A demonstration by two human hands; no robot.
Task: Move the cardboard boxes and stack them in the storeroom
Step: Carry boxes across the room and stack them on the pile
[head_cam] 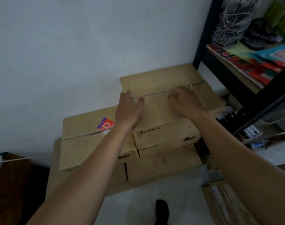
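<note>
Storeroom corner, white wall [73, 46] | left hand [128, 108], right hand [185, 101]: spread flat, gripping nothing, atop taped brown cardboard box [161, 111] | rigid, probably light; hold opposite bottom edges.

Pale tiled floor [132, 207], lit dimly. Directly on it, against the white wall: large flattish cardboard boxes [163, 169] as the base of the stack, side by side, smaller boxes piled on top. At right, beside the black shelf frame [203, 30]: another long carton [226, 203], partly cut off. At far left: a dark brown mass [13, 184], possibly a mat or bag.
</note>
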